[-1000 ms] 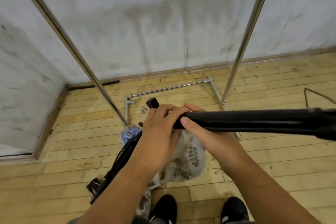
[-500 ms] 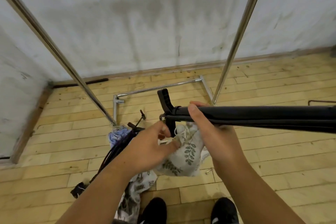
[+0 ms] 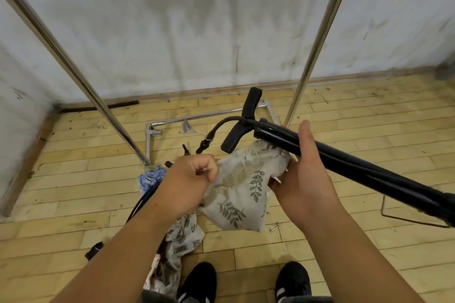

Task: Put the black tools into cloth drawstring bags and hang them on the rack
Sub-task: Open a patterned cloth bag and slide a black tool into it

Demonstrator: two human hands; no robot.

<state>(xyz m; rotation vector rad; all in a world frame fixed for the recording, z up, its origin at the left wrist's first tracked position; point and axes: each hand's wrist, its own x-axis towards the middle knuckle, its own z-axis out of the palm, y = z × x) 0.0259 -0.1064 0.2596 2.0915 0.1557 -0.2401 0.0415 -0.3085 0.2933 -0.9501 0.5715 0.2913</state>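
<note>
Head view is mostly arms lol. You're standing right there, how far along is the bagging?
(remote_rob)

Barely into it, I'd say. Starting at their feet: black shoes (image 3: 197, 280), and right by them a second leaf-print bag (image 3: 182, 233) slumped on the wooden floor (image 3: 61, 204). Another black tool (image 3: 94, 253) lies beside it, with a blue cloth (image 3: 151, 176) at the far end. Can't tell if anything's inside that bag.

Further out, the left hand (image 3: 194, 177) has its fingers curled tight, pinching one edge of the leaf-print bag (image 3: 243, 194). The right hand (image 3: 302, 174) is wrapped round the shaft of the black pump (image 3: 344, 162), thumb over the top, and it looks to be touching the bag's other edge too. The pump lies across the top of the bag, its T-handle (image 3: 242, 125) poking out toward the wall and its hose (image 3: 216, 128) dangling. So it's outside the bag, not in yet.
(in_the_room)

And the rack?
(remote_rob)

The rack poles (image 3: 73, 69) stand beyond the hands, with the base bar (image 3: 197, 115) low near the wall (image 3: 221, 19). Nothing's hanging on the parts in shot, and the top rail's out of frame. My guess at what's left: get the pump in, pull the string, hang it, then deal with the floor stuff.
(in_the_room)
</note>
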